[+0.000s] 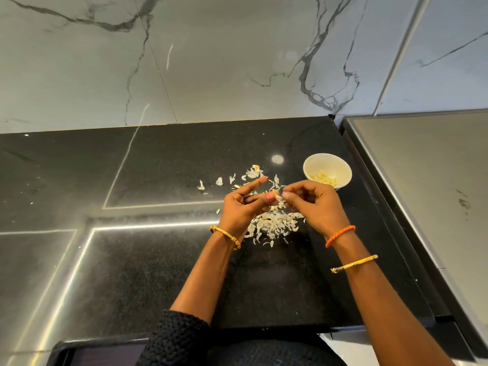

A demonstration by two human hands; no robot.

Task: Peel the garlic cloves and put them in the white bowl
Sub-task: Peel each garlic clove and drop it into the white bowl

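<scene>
- A garlic clove (pixel 276 196), pale cream and small, sits between the two hands above the dark countertop (pixel 158 260); its skin looks partly loosened, though the detail is too fine to be sure.
- The left hand (pixel 244 204) pinches the clove with its thumb and a lower finger, while its index finger sticks out straight, clear of the clove.
- The right hand (pixel 314 204) has its fingers curled inward, the tips nipping at the clove's right end.
- The white bowl (pixel 327 170) stands on the countertop just beyond the right hand, and holds several peeled cloves (pixel 326 179), yellowish and glossy.
- A heap of papery white peels (pixel 274 225) lies beneath and between the wrists; more flakes are scattered beyond the left hand.
- The hands cover most of the clove, so its full shape cannot be made out.
- The right hand's knuckles hide the bowl's near rim.
- Both arms are cut off at the lower edge, a dark knitted sleeve (pixel 179 339) showing on the left one.
</scene>
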